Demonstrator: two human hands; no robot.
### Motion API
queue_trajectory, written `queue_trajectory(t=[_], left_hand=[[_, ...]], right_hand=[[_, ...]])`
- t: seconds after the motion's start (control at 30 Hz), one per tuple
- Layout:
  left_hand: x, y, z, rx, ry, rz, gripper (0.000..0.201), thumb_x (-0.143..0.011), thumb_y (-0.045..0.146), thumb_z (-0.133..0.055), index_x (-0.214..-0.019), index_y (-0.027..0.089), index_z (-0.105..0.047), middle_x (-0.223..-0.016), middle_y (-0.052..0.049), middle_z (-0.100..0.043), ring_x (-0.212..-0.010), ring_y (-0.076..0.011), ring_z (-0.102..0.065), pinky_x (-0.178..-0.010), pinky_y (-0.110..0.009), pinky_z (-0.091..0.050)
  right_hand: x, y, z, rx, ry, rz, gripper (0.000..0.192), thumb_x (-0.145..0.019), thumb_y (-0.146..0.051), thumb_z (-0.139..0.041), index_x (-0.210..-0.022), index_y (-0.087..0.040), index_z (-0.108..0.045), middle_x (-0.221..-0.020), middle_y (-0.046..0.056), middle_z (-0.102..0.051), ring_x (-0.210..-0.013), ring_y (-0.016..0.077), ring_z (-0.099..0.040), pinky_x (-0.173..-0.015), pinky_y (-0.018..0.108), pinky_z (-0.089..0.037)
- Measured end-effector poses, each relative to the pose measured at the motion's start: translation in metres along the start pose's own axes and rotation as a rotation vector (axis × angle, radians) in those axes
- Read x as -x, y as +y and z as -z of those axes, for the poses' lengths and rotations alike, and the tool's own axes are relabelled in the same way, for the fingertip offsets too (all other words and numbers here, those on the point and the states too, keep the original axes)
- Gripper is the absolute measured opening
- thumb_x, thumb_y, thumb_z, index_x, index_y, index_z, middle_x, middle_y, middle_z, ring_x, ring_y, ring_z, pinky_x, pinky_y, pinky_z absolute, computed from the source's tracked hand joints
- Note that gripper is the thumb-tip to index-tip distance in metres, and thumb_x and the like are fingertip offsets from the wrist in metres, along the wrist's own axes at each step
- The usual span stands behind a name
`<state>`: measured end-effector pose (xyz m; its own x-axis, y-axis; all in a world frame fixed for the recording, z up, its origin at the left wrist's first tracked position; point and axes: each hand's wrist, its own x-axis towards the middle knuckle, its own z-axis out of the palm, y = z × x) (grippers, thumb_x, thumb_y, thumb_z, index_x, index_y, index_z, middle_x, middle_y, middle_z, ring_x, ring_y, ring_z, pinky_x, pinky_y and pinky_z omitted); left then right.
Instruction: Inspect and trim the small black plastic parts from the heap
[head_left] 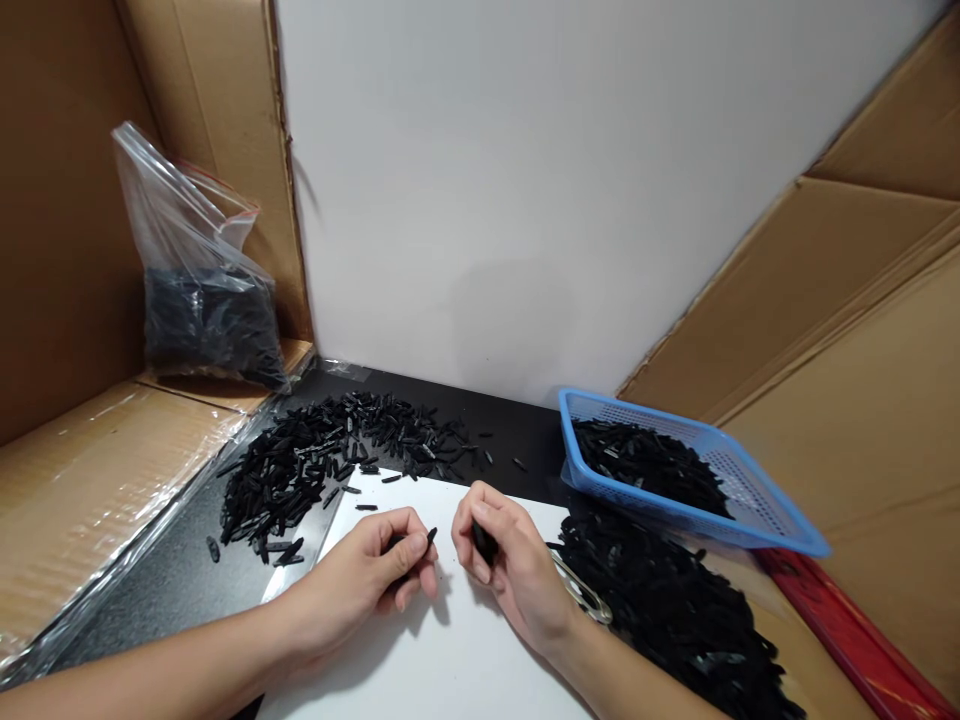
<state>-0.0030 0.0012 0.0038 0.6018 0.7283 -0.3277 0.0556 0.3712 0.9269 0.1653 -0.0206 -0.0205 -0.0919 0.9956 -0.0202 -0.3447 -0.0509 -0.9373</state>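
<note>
My left hand (pixel 397 560) is closed over the white board, with a small black elongated piece (pixel 431 537) sticking out between thumb and forefinger. More black shows inside its curled fingers. Close by on the right, my right hand (pixel 510 565) is curled round a dark piece (pixel 484 543), mostly hidden by the fingers. The two hands are a short gap apart. Beneath them lies the white board (pixel 450 660). A loose heap of black pieces (pixel 285 470) spreads behind and left of the board. Several stray pieces lie on its far left corner.
On the right, a blue perforated basket (pixel 750 480) holds black pieces, with another dark pile (pixel 675 610) before it. A slim metallic tool (pixel 589 598) lies partly behind my right wrist. A zip bag (pixel 210 300) of dark material stands left. Cardboard walls (pixel 862 330) flank the table.
</note>
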Motion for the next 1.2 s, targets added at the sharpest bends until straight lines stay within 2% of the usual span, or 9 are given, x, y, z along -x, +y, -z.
queue_trajectory(t=[0.1, 0.23, 0.3, 0.4, 0.57, 0.67, 0.83, 1.0, 1.2], left_hand=[[0.0006, 0.0, 0.0001, 0.008, 0.002, 0.002, 0.044, -0.08, 0.059, -0.061, -0.068, 0.019, -0.047, -0.06, 0.003, -0.056, -0.049, -0.008, -0.031, -0.05, -0.025, -0.016], [0.0006, -0.0018, 0.0013, -0.005, -0.013, -0.019, 0.045, -0.081, 0.06, -0.059, -0.069, 0.018, -0.051, -0.056, 0.004, -0.05, -0.05, -0.0085, -0.03, -0.05, -0.025, -0.018], [0.0002, -0.0027, 0.0017, -0.015, -0.021, -0.033, 0.045, -0.082, 0.059, -0.058, -0.069, 0.017, -0.053, -0.056, 0.004, -0.049, -0.05, -0.0087, -0.03, -0.051, -0.024, -0.018], [0.0, -0.0018, 0.0011, -0.002, -0.009, -0.029, 0.045, -0.086, 0.058, -0.052, -0.069, 0.016, -0.054, -0.054, 0.004, -0.048, -0.049, -0.0088, -0.029, -0.05, -0.025, -0.018], [0.0002, 0.0029, 0.0005, 0.131, 0.099, 0.005, 0.017, -0.08, 0.034, -0.062, -0.086, 0.018, -0.059, -0.067, 0.002, -0.061, -0.053, -0.0099, -0.038, -0.049, -0.024, -0.016], [-0.0001, 0.002, 0.0019, 0.114, 0.114, -0.007, 0.023, -0.074, 0.026, -0.067, -0.095, 0.019, -0.061, -0.071, 0.002, -0.063, -0.056, -0.0097, -0.04, -0.051, -0.023, -0.019], [-0.0017, -0.0029, 0.0029, 0.103, 0.092, -0.017, 0.033, -0.074, 0.037, -0.073, -0.097, 0.019, -0.059, -0.07, 0.002, -0.065, -0.054, -0.0086, -0.038, -0.05, -0.024, -0.017], [-0.004, -0.0024, 0.002, 0.077, 0.064, -0.025, 0.036, -0.074, 0.048, -0.072, -0.086, 0.018, -0.056, -0.066, 0.002, -0.063, -0.048, -0.0067, -0.032, -0.048, -0.024, -0.015], [-0.0036, 0.0002, 0.0047, -0.045, 0.135, -0.035, 0.035, -0.076, 0.05, -0.069, -0.079, 0.017, -0.06, -0.061, 0.005, -0.052, -0.052, -0.008, -0.033, -0.049, -0.023, -0.017]], right_hand=[[0.0012, -0.0018, -0.001, -0.006, -0.039, -0.017, 0.029, -0.084, -0.045, -0.061, -0.076, -0.018, -0.058, -0.059, -0.002, -0.057, -0.043, 0.0076, -0.03, -0.04, 0.022, -0.015], [0.0039, -0.0026, -0.0033, 0.175, -0.077, -0.006, 0.026, -0.081, -0.042, -0.069, -0.091, -0.018, -0.069, -0.057, -0.004, -0.052, -0.047, 0.0087, -0.033, -0.043, 0.022, -0.023], [0.0045, -0.0033, -0.0041, 0.223, -0.092, 0.011, 0.024, -0.08, -0.04, -0.07, -0.089, -0.018, -0.072, -0.058, -0.003, -0.054, -0.05, 0.01, -0.038, -0.046, 0.023, -0.027], [0.0029, -0.0025, -0.0025, 0.195, -0.061, -0.002, 0.022, -0.079, -0.039, -0.072, -0.084, -0.018, -0.074, -0.052, -0.005, -0.048, -0.047, 0.009, -0.033, -0.045, 0.023, -0.025], [-0.0027, 0.0038, 0.0036, 0.114, 0.011, -0.022, 0.029, -0.075, -0.043, -0.074, -0.086, -0.016, -0.075, -0.048, -0.008, -0.04, -0.042, 0.0064, -0.023, -0.041, 0.022, -0.014], [-0.0038, 0.0054, 0.0044, 0.102, 0.021, -0.019, 0.029, -0.075, -0.042, -0.075, -0.086, -0.016, -0.075, -0.048, -0.008, -0.039, -0.042, 0.006, -0.023, -0.04, 0.022, -0.013], [-0.003, 0.0044, 0.0025, 0.082, 0.039, -0.019, 0.029, -0.073, -0.042, -0.076, -0.084, -0.015, -0.074, -0.048, -0.008, -0.041, -0.04, 0.0053, -0.024, -0.039, 0.021, -0.012], [-0.0021, 0.001, -0.0005, 0.001, 0.07, -0.063, 0.031, -0.069, -0.044, -0.079, -0.075, -0.016, -0.067, -0.045, -0.01, -0.039, -0.039, 0.004, -0.02, -0.036, 0.019, -0.011], [-0.002, -0.0013, -0.0025, -0.052, 0.079, -0.111, 0.036, -0.067, -0.046, -0.081, -0.069, -0.017, -0.06, -0.047, -0.009, -0.043, -0.037, 0.0023, -0.02, -0.035, 0.018, -0.011]])
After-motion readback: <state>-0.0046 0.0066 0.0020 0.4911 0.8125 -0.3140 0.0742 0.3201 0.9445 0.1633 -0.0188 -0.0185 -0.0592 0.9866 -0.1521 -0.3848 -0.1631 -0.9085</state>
